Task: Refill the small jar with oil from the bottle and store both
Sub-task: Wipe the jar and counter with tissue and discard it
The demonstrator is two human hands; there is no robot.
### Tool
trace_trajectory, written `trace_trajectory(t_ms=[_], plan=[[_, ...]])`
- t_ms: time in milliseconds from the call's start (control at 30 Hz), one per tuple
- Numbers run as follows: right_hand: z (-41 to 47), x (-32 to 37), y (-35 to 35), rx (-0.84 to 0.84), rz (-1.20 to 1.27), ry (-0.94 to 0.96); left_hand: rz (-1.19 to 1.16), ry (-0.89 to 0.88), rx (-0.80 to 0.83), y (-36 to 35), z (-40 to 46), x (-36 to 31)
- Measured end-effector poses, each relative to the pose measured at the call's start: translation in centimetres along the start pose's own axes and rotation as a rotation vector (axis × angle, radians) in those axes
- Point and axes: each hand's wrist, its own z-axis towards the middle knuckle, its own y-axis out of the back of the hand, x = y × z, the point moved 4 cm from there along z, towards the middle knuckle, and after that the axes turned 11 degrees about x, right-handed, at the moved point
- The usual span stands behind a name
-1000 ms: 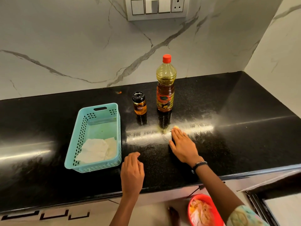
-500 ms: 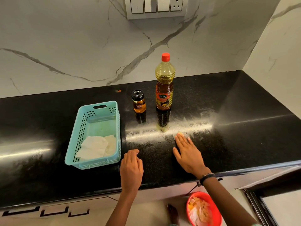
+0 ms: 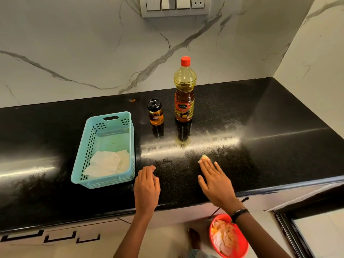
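Flat and nearly straight, the fingers of the right hand press a small pale yellowish wad of tissue or cloth against the black speckled stone countertop; only its far edge peeks out past the fingertips, so what it is made of is hard to tell. A dark beaded bracelet circles that wrist. The left hand rests near the counter's front edge with its fingers loosely curled down and nothing in them, just right of the basket's near corner.

Beyond the right hand, a greasy smeared streak catches the light across the counter. Behind the streak stands the tall clear plastic bottle of amber oil, upright, red cap on, with a red and yellow label. Just to its left, apart from it, stands the small glass jar with a black lid, also upright and closed, holding amber oil. Both are well apart from either hand.

Left of the jar sits a light blue perforated plastic basket, with crumpled white paper in its near end. A white marble-veined wall rises behind the counter, with a switch panel at the top. Below the counter edge, near the right forearm, a red round bin holds crumpled scraps.
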Motion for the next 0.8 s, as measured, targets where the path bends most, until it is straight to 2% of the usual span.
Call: trace_trajectory(t_ms=[167,267,400,500,633,800], plan=[[-6.0,0.9,-1.4,0.000,-0.040,0.246,0.011,-0.004,-0.005,0.1,-0.1,0.0],[-8.1,-1.6,-0.9,-0.008,-0.052,0.186,0.012,0.000,-0.012,0.1,-0.1,0.1],[-5.5,-1.6,-0.3,-0.016,0.007,0.040,0.014,0.003,-0.002,0.1,0.0,0.0],[-4.6,1.5,-0.9,-0.029,0.050,0.089,0.010,0.007,0.007,-0.1,0.0,0.0],[-8.6,2.7,-1.7,-0.003,-0.059,0.275,0.009,0.013,0.001,-0.1,0.0,0.1],[-9.4,0.0,-1.3,-0.006,-0.084,0.204,0.023,0.011,-0.006,0.1,-0.1,0.1]])
